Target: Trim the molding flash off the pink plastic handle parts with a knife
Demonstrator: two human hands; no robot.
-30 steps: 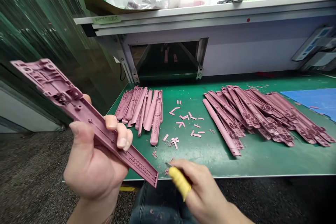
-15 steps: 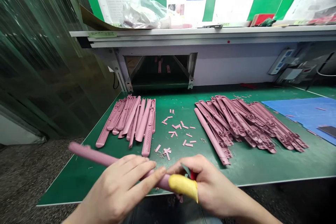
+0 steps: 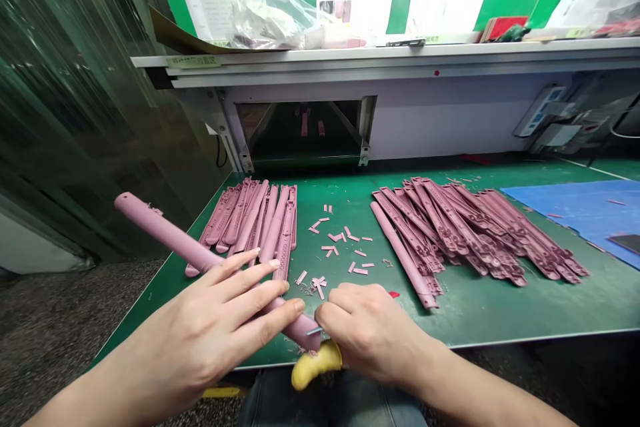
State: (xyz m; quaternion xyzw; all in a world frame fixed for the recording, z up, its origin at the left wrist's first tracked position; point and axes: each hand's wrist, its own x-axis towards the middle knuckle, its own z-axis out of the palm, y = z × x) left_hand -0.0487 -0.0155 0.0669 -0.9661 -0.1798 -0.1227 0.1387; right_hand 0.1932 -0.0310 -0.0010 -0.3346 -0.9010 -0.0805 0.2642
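My left hand point(image 3: 225, 320) is wrapped over a long, rounded pink plastic part point(image 3: 165, 230), which slants from the upper left down to the table's front edge. At its near end a thin knife blade point(image 3: 314, 331) touches the plastic. My right hand point(image 3: 370, 327) is closed round the knife's handle, mostly hidden, with a bit of red showing behind the fist. A yellow finger cot point(image 3: 317, 365) covers the right thumb, below the part's end. Small pink shavings cling there.
Pink parts lie in a left pile point(image 3: 243, 213) and a larger right pile point(image 3: 450, 227). Several small pink scraps point(image 3: 333, 237) are scattered between them on the green table point(image 3: 500, 313). A blue sheet point(image 3: 565, 203) lies at right, and a shelf point(image 3: 400, 60) crosses the back.
The pink part's far end has swung up and its near end has moved down and left. My right hand has turned, and the yellow-covered thumb now points down and left.
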